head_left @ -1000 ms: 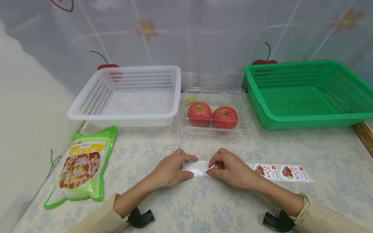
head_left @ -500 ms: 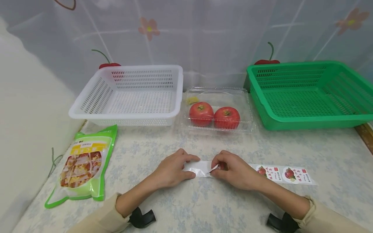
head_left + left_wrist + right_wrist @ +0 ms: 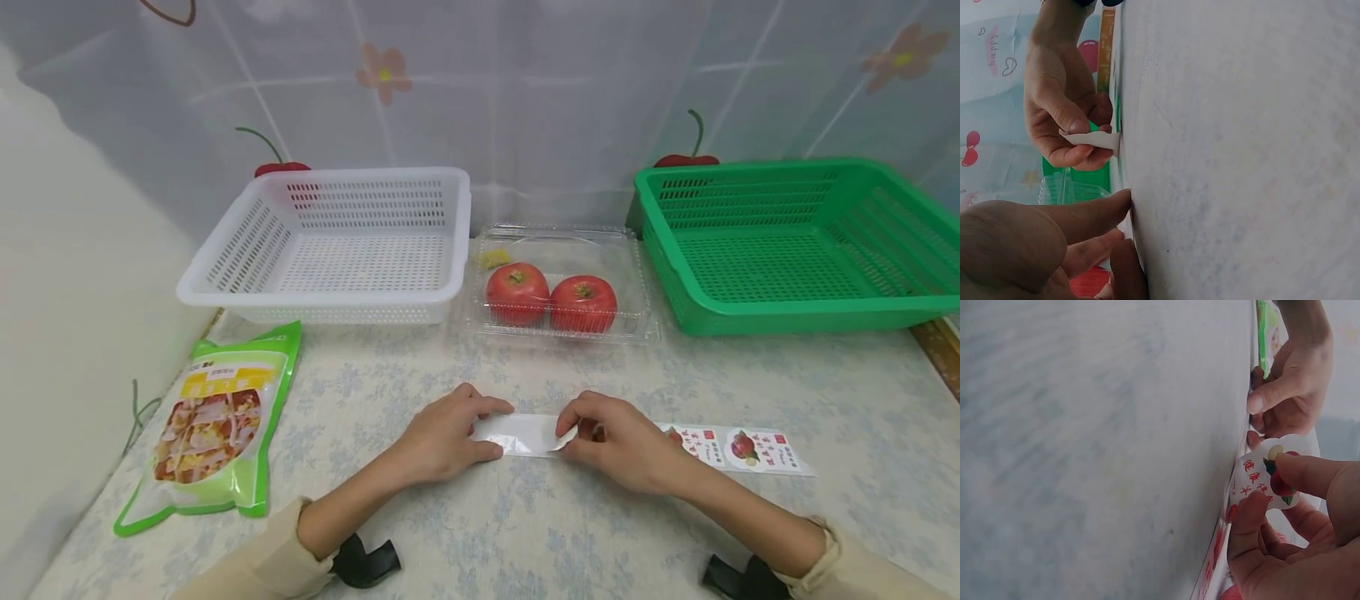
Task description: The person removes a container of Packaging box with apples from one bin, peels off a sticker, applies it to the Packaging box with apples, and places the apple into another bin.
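Observation:
A white label strip [image 3: 521,427] lies flat on the cloth-covered table, its right part carrying printed fruit stickers [image 3: 750,451]. At its left end my left hand [image 3: 448,437] presses it down, thumb and forefinger spread apart. My right hand [image 3: 624,446] pinches the edge of a sticker [image 3: 1255,467] between thumb and fingers, and the sticker curls up from the strip. Red characters and a fruit picture show on its face in the right wrist view; its white back [image 3: 1094,139] shows in the left wrist view. My right hand covers the middle of the strip.
Behind the hands stands a clear plastic box [image 3: 637,287] with two red apples [image 3: 517,293] inside. A white basket [image 3: 322,298] is at the back left, a green basket [image 3: 810,312] at the back right. A green food bag [image 3: 213,433] lies on the left.
My right hand has drawn to the right along the strip, lifting more of the sticker and baring more white backing. The left hand keeps its place on the strip.

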Action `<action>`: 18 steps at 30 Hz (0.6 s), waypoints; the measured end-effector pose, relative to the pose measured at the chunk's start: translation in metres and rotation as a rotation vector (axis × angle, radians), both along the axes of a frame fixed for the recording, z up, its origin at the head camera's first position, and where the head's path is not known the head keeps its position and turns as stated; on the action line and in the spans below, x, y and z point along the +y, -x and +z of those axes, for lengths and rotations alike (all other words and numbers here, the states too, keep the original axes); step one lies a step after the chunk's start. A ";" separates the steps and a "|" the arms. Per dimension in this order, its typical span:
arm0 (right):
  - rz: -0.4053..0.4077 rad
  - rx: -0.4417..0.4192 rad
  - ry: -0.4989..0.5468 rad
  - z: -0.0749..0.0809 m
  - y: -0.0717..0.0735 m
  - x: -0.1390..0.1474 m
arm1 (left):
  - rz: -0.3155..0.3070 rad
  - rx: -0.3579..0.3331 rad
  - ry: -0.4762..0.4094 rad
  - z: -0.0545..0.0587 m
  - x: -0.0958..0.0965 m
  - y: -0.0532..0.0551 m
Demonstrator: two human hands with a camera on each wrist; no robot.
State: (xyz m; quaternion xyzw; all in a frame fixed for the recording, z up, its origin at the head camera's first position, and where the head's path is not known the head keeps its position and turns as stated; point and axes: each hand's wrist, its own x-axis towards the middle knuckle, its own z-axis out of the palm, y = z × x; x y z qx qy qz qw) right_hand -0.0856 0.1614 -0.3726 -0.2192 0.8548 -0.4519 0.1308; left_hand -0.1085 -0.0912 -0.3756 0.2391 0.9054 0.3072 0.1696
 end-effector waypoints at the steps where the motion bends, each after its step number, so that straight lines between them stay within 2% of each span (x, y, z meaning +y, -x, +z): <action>1: -0.001 -0.003 0.004 0.001 -0.001 0.001 | 0.001 0.001 0.000 0.000 0.000 0.000; 13: -0.014 0.031 0.018 0.018 0.000 0.013 | 0.008 -0.008 0.007 0.001 0.001 -0.001; 18: -0.009 0.013 0.038 0.023 0.002 0.016 | 0.002 -0.004 0.008 0.001 0.001 -0.001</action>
